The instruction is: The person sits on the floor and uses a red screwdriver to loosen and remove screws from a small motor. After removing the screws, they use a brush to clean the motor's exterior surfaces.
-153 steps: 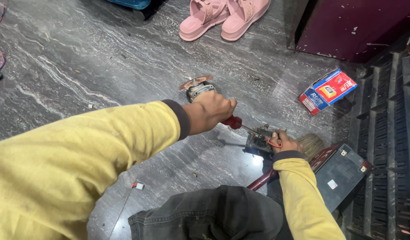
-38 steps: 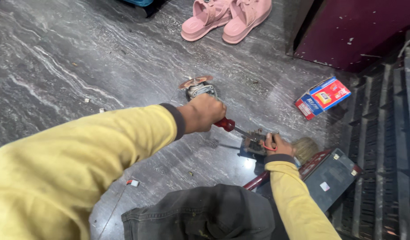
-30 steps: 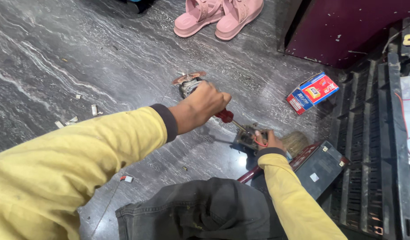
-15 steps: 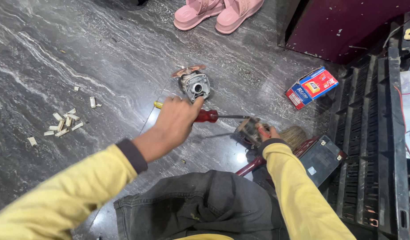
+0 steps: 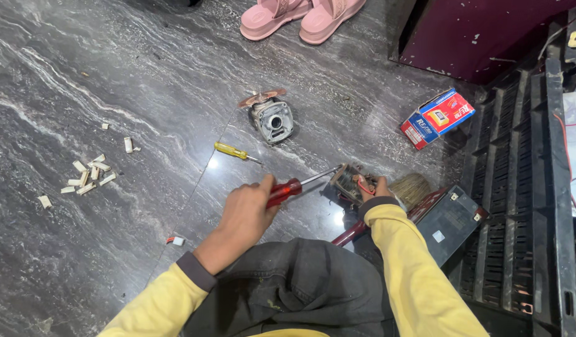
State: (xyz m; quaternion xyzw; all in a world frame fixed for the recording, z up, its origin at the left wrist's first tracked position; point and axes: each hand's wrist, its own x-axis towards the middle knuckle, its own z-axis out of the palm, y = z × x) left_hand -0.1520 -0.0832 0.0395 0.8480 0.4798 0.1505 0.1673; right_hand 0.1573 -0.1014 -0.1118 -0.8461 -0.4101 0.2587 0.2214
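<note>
Red-handled screwdriver (image 5: 292,187) in left hand (image 5: 244,212) touches small dark coil part (image 5: 345,185).

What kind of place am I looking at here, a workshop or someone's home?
Probably a home floor used for a repair: polished grey stone floor, pink sandals nearby, and a red-handled screwdriver beside a stripped motor housing.

The right hand (image 5: 376,189) covers much of the small wound part (image 5: 345,183) it grips. Above it, the pink sandals (image 5: 300,15) are cut off by the top edge. The brush (image 5: 412,189) beside it is half hidden.
</note>
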